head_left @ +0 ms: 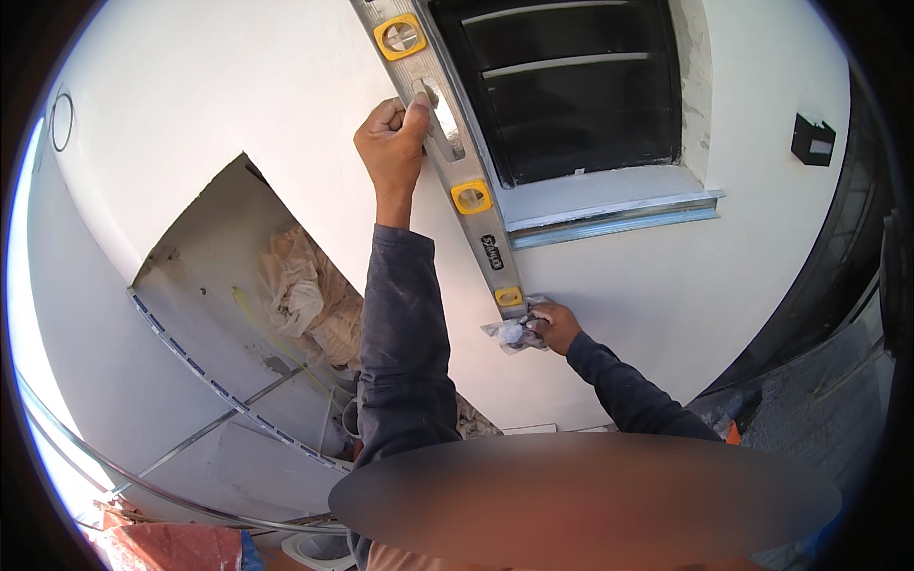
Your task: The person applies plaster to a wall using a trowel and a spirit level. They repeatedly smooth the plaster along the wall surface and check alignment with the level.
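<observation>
A long grey spirit level (483, 228) with yellow vial windows runs slantwise down the picture, along the left side of the dark window (581, 105). Closed around the edge of its hand slot, my left hand (395, 138) grips it in the upper part. My right hand (560, 328) is at the lower end of the level, its fingers closed on a crumpled piece of clear plastic (514, 335). Whether these fingers also touch the level's end is hidden. Behind both hands is a smooth white wall (609, 295).
Below the window, a bluish metal-edged sill (609, 221) juts out. At the left, a large opening (219, 247) in the wall shows crumpled plastic sheeting (300, 285). A small black box (814, 140) is fixed to the wall at right. Red sheeting (171, 545) lies at lower left.
</observation>
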A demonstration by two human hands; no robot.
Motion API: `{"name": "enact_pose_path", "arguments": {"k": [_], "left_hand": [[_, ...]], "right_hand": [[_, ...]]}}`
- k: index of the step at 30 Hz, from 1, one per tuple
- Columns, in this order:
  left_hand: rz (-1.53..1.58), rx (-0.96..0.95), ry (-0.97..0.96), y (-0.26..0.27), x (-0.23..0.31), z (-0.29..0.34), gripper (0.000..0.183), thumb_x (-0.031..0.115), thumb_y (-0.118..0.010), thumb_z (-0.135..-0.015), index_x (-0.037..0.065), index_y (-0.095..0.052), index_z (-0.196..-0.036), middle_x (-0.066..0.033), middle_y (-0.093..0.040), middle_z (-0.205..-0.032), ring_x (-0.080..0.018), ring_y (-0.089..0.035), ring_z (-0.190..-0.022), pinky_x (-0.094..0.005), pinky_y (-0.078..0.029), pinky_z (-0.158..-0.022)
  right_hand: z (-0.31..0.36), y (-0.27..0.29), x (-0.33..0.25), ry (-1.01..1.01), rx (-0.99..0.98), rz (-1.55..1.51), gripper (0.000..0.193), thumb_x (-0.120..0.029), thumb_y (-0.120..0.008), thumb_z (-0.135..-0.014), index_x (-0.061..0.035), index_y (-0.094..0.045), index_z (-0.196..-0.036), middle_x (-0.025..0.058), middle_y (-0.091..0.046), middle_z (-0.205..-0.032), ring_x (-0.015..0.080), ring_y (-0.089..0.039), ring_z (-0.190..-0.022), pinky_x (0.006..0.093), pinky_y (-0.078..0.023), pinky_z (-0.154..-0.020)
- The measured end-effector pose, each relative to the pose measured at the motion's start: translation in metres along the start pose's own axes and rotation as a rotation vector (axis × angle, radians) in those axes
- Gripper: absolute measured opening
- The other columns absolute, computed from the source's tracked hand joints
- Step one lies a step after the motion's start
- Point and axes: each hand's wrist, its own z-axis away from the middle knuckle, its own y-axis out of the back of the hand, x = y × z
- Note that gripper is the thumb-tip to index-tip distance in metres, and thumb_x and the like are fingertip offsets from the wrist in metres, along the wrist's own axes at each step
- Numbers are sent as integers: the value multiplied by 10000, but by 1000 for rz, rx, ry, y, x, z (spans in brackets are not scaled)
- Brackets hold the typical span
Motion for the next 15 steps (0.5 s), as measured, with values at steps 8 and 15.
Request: {"name": "enact_pose_path", "arguments": {"k": [8,15], "left_hand": [[68,-20,5,2,-2,0,262,233,-748,-866,-23,-716,-822,3,-617,-631,-32,-488,-544,-203,-384,-490],[46,-29,13,2,-4,0,260,235,-733,-876,-21,-719,-829,-17,-644,-646,-51,-541,-549,-212,-427,-499]], "right_hand": [[2,3,-2,41,36,-98,267,-77,-652,-785,14,-669,-1035,229,-671,-1046,398,-637,-989,408,-509,-897],[0,1,2,29,24,-37,249,-77,-651,-791,22,-668,-1019,238,-666,-1048,405,-638,-981,420,-513,-878]]}}
